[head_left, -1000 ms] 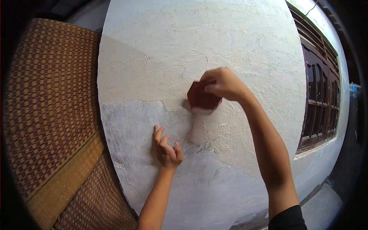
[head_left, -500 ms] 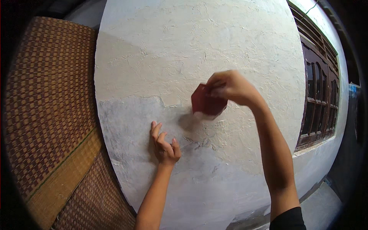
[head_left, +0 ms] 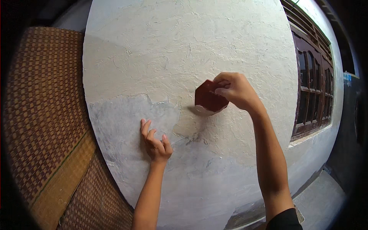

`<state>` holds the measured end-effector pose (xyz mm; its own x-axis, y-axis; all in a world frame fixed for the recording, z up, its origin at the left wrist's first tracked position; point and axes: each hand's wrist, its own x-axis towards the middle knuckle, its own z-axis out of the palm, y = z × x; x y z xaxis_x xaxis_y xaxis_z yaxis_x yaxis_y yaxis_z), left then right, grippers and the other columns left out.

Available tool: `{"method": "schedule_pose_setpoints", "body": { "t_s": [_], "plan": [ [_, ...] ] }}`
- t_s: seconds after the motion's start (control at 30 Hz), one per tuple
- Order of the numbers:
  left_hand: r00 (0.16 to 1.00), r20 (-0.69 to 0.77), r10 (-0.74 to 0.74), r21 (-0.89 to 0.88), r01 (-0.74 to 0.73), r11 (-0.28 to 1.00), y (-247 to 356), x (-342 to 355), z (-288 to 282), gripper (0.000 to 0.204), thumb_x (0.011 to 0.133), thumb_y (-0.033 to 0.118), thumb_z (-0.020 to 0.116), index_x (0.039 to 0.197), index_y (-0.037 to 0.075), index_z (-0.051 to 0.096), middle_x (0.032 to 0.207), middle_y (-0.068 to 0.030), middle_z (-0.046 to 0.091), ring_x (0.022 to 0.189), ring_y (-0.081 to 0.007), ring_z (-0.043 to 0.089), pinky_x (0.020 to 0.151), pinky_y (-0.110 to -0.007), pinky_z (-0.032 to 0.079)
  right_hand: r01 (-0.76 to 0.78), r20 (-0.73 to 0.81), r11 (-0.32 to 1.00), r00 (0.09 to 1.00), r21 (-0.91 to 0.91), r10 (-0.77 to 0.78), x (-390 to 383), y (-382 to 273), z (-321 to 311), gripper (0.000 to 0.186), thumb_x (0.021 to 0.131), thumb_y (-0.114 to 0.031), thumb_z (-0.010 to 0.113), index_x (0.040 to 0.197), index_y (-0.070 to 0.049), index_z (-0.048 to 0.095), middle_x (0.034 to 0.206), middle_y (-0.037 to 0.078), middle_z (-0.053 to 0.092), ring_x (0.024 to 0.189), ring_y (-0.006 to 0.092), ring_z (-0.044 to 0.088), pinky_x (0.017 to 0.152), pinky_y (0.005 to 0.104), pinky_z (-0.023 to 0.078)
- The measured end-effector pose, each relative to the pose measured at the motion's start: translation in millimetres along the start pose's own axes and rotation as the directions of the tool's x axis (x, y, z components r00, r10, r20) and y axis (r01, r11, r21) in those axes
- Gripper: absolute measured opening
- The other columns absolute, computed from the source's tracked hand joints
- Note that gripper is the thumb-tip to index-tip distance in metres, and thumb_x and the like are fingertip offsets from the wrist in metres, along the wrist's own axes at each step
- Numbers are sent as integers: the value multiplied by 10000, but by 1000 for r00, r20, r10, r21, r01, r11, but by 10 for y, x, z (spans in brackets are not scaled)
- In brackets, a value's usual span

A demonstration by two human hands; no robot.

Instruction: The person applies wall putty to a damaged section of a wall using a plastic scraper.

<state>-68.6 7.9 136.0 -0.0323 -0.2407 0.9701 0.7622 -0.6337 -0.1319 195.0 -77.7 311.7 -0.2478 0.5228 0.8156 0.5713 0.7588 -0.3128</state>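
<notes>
In my right hand [head_left: 238, 92] is a dark red, flat, many-sided putty spreader [head_left: 210, 96], pinched by its upper right part between thumb and fingers. Whitish paste coats its lower edge, which is at the wall; a shadow falls just left of it. Rough cream putty [head_left: 245, 50] covers the upper part of the wall, full of ridges and small flakes. Lower left, the wall is smoother bare grey [head_left: 119, 115]. My left hand [head_left: 155, 142] rests on that grey part, fingers apart and slightly bent, holding nothing.
Woven brown mats [head_left: 46, 99] stand along the left edge of the wall. To the right is a dark brown wooden window [head_left: 312, 84] with glass panes and a pale sill [head_left: 310, 136]. Grey floor [head_left: 322, 199] shows at the lower right.
The putty spreader was blurred by motion and now shows sharply, a little further right along the wall. My left hand keeps its place on the wall; the whole view has shifted slightly.
</notes>
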Motion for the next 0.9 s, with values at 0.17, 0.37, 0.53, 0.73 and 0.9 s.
{"method": "schedule_pose_setpoints", "body": {
  "t_s": [0.17,0.37,0.53,0.73,0.9],
  "plan": [
    [1000,14,1,9,-1,1000,-13,13,-20,346,838,119,476,1130,17,319,1297,-278,404,1284,-521,341,1069,-579,262,88,27,990,996,-114,-86,-105,78,160,252,721,4,676,969,48,665,894,199,709,804,243,701,721,341,547],
    [999,-25,31,24,-30,999,-5,15,10,308,874,175,462,1111,16,347,1264,-267,435,1260,-510,376,1053,-582,304,-89,-56,980,993,176,101,-253,243,57,233,740,12,664,968,55,661,879,189,711,826,213,696,741,321,538],
    [1000,4,8,19,-8,1000,-38,-21,7,334,839,123,471,1116,4,326,1299,-277,406,1293,-517,334,1072,-574,255,-118,-172,953,970,280,171,-384,294,-111,215,762,5,655,971,54,660,876,155,711,789,171,671,721,301,528],
    [1000,19,4,53,-5,999,-3,9,-7,323,854,135,468,1110,-3,329,1301,-277,406,1292,-517,336,1070,-571,261,-111,-153,980,979,163,136,-506,549,-50,235,774,14,649,1005,57,646,901,136,707,811,166,671,741,287,534],
    [1000,16,25,53,-25,998,-19,5,-13,320,857,146,469,1106,-3,334,1301,-277,405,1290,-517,338,1068,-570,265,-120,-236,901,943,418,235,-597,560,29,230,783,6,656,1006,61,655,929,143,709,823,175,676,761,310,540]
  ]
}}
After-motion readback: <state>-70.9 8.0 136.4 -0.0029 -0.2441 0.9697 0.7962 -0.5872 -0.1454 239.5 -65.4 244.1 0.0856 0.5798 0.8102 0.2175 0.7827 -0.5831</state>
